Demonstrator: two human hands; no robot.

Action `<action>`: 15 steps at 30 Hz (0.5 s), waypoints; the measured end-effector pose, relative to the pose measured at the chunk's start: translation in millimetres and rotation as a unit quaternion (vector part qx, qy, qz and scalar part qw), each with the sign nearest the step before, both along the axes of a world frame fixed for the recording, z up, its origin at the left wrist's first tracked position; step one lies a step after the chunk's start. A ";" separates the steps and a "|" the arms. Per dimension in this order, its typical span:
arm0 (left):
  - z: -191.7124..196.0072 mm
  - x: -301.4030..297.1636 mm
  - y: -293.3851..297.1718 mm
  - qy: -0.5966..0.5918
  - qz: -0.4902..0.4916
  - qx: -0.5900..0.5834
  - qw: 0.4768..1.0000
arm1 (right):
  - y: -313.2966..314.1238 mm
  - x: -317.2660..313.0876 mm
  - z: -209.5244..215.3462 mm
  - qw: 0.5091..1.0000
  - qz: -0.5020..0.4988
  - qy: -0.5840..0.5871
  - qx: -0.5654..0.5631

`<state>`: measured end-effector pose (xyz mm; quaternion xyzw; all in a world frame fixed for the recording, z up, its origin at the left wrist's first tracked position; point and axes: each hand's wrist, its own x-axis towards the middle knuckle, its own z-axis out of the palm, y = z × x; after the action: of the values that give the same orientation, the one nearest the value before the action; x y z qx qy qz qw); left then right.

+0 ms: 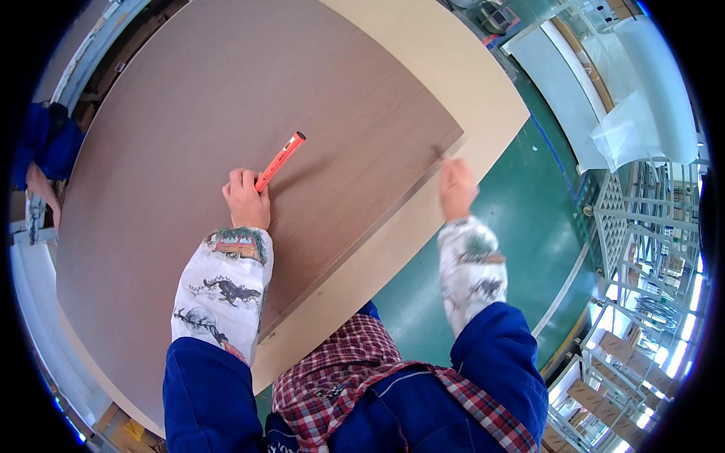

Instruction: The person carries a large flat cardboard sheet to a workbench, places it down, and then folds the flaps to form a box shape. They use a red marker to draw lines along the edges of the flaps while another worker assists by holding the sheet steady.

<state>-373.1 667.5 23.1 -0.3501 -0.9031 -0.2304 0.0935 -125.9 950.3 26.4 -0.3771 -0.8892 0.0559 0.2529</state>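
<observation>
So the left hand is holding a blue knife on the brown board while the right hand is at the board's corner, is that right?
Not quite. The head view shows the tool in the left hand is orange-red, not blue. The rest holds: it rests on the brown board, and the right hand is at its corner.

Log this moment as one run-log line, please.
left hand: grips orange marker pen on brown wood-grain panel | right hand: at panel's corner edge | beige board underneath

Orange cutter in left hand
</observation>
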 end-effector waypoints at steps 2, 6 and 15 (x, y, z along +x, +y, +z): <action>-0.2 -0.4 -0.3 -0.007 0.002 -0.005 1.000 | 37.2 1.8 4.5 0.997 -0.026 0.063 -0.028; -0.4 0.5 -0.7 -0.003 0.003 -0.009 1.000 | 13.2 -2.0 -11.9 0.988 0.118 0.090 0.036; 9.0 1.9 1.4 -0.027 0.015 -0.022 0.999 | -269.7 15.2 8.2 0.872 0.432 0.062 -0.221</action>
<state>-371.2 668.9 32.1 -0.3322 -0.9152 -0.2187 0.0651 -110.7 680.6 34.6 0.0028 -0.9105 0.3779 0.1681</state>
